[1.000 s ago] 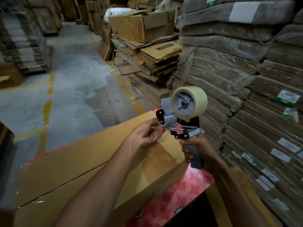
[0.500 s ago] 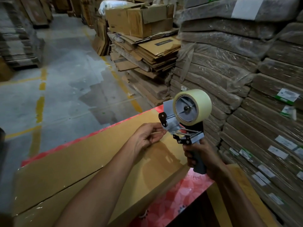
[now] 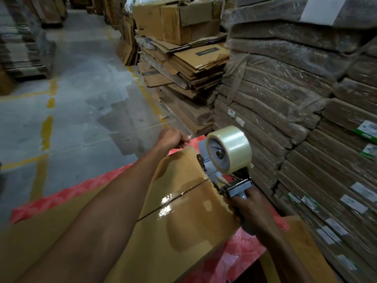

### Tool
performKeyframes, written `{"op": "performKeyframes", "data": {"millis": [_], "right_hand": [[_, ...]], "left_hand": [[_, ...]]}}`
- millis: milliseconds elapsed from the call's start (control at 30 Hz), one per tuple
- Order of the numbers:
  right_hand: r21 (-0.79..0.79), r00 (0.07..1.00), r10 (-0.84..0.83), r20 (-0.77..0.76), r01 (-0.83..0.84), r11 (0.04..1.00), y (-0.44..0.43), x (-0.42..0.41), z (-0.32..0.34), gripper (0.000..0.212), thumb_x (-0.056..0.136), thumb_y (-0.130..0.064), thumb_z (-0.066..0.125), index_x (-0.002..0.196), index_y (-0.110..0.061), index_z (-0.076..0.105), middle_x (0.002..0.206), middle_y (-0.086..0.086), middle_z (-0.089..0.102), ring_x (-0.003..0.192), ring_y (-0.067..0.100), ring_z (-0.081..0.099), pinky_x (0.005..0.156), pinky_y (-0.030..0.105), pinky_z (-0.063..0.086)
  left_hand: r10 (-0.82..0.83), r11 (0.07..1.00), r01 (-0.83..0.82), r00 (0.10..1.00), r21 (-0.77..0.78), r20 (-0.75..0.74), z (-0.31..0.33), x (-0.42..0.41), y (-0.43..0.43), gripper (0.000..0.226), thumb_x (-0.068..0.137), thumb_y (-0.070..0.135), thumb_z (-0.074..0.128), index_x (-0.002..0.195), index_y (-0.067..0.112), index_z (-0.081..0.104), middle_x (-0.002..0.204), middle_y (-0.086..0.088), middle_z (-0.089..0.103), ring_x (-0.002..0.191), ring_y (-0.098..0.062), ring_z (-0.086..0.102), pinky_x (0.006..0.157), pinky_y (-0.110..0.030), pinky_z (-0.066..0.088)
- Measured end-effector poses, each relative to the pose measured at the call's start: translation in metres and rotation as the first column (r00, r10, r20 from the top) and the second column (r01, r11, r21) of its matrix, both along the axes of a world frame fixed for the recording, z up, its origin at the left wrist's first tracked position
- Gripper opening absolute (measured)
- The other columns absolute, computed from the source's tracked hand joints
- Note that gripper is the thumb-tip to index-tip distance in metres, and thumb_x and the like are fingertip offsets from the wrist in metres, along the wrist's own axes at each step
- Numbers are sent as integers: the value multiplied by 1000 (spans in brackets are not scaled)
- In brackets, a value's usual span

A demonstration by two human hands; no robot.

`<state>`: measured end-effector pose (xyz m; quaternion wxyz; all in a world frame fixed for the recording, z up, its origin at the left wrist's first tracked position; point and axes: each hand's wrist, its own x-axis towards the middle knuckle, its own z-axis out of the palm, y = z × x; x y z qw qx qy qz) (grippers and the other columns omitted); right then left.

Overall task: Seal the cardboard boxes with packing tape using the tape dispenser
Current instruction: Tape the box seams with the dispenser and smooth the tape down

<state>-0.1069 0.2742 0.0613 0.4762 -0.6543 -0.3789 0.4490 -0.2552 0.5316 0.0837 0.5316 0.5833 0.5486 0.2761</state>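
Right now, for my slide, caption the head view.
Left hand pinches tape end, right hand grips tape dispenser over cardboard box.

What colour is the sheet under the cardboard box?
The sheet is pinkish red with a paler pattern; head view.

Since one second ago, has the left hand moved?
Yes. The left hand has moved away from the tape dispenser, forward past the far edge of the cardboard box; earlier it was over the box top, beside the dispenser.

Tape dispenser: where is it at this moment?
Head view, right of centre: the right hand grips the tape dispenser by its handle, above the right end of the cardboard box, beside the wrapped stacks.
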Motion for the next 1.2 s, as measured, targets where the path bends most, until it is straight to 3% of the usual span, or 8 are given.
{"op": "performKeyframes", "data": {"millis": [200, 433, 633, 800, 867, 967, 1100, 1200], "right_hand": [[-77, 1000, -27, 1, 27, 997, 26, 9, -9, 14, 91, -4, 60, 78, -8, 60, 61, 8, 51, 47, 16, 46, 45, 30, 36], [-115, 1000, -17, -12, 15, 993, 36, 14, -16, 8, 90, -7, 62, 82, -9, 60, 60, 3, 53, 48, 15, 45, 47, 30, 36], [-142, 999, -25, -27, 21, 990, 42, 16, -15, 13, 89, -8, 63, 77, -10, 60, 57, 3, 52, 43, 15, 42, 45, 28, 34], [-203, 998, -54, -13, 50, 978, 49, 12, -12, 14, 86, -6, 62, 72, -8, 62, 56, 7, 49, 43, 18, 39, 44, 29, 30], [-221, 998, -65, 12, 66, 973, 50, 10, -9, 20, 85, -5, 62, 66, -10, 60, 55, 8, 50, 42, 19, 40, 44, 28, 30], [-241, 998, -64, 22, 68, 968, 50, 9, -5, 24, 85, -4, 60, 63, -12, 58, 55, 9, 50, 42, 19, 41, 44, 28, 31], [-241, 997, -68, 30, 73, 968, 50, 7, -1, 26, 85, -5, 60, 61, -13, 58, 54, 8, 50, 42, 18, 41, 43, 26, 31], [-252, 997, -60, 54, 71, 965, 51, 7, 0, 27, 85, -6, 60, 60, -12, 58, 53, 7, 51, 41, 17, 42, 42, 25, 33]], "left_hand": [[113, 993, -113, 994, 29, 6, -37, 13, 9, 12, 77, 15, 80, 71, 5, 79, 71, -16, 74, 62, -22, 66, 73, -45, 60], [144, 989, -143, 988, 25, -51, -53, 18, 21, 14, 73, 15, 84, 62, 10, 77, 60, -7, 72, 53, -16, 63, 67, -37, 56], [9, 1000, -6, 982, 16, -188, -61, 15, 29, 11, 84, 18, 73, 81, 13, 83, 87, -6, 78, 92, -28, 71, 88, -48, 56], [-9, 987, -32, 968, -160, -250, -56, 13, 33, 15, 74, 21, 83, 72, 9, 74, 83, -9, 76, 72, -24, 69, 64, -35, 52], [-51, 995, 16, 929, -99, -366, -51, 16, 31, 16, 78, 26, 77, 73, 12, 71, 82, -8, 70, 71, -22, 64, 61, -31, 45], [-38, 999, 48, 862, 6, -505, -56, 19, 30, 24, 84, 29, 70, 93, 8, 74, 98, -11, 70, 92, -28, 67, 72, -33, 51], [95, 945, 49, 904, 323, -417, -52, 31, 21, 19, 89, 19, 70, 105, 13, 75, 103, -3, 74, 92, -22, 66, 77, -30, 48], [-186, 881, 347, 878, 320, -441, -52, 41, 12, 20, 96, 12, 56, 95, 2, 74, 96, -15, 72, 90, -32, 66, 73, -35, 44]]}}
